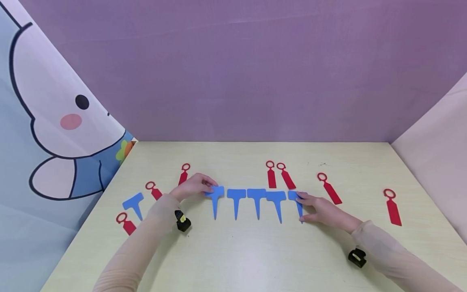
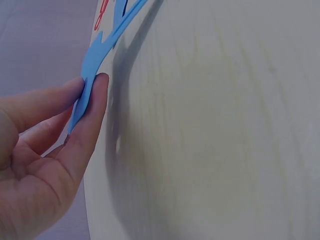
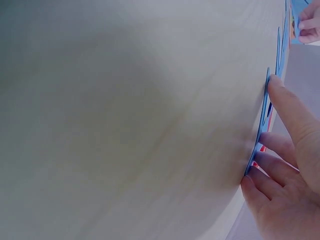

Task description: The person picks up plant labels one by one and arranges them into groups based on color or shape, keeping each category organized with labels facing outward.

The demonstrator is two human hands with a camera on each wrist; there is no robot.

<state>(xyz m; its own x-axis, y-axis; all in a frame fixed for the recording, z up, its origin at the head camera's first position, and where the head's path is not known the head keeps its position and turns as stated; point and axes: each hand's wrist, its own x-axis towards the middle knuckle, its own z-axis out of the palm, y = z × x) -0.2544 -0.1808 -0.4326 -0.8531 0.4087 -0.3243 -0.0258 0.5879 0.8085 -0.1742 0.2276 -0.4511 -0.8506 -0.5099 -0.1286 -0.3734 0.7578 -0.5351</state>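
My left hand (image 1: 194,185) pinches the head of a blue T-shaped plant label (image 1: 216,196) at the left end of a row. In the left wrist view, thumb and fingers grip that label (image 2: 90,67), which is tilted up. At the row's right end, my right hand (image 1: 324,211) touches another blue T-shaped label (image 1: 293,196), fingers at its head and thumb near its pointed tip. Between the hands lie three more blue labels: a left one (image 1: 236,194), a middle one (image 1: 257,194) and a right one (image 1: 276,197), points toward me.
Several red ring-topped tags lie about the pale table (image 1: 248,255), including a pair behind the row (image 1: 271,178) and one far right (image 1: 394,211). A separate blue label (image 1: 133,201) sits at the left. A purple curtain (image 1: 262,81) stands behind the table.
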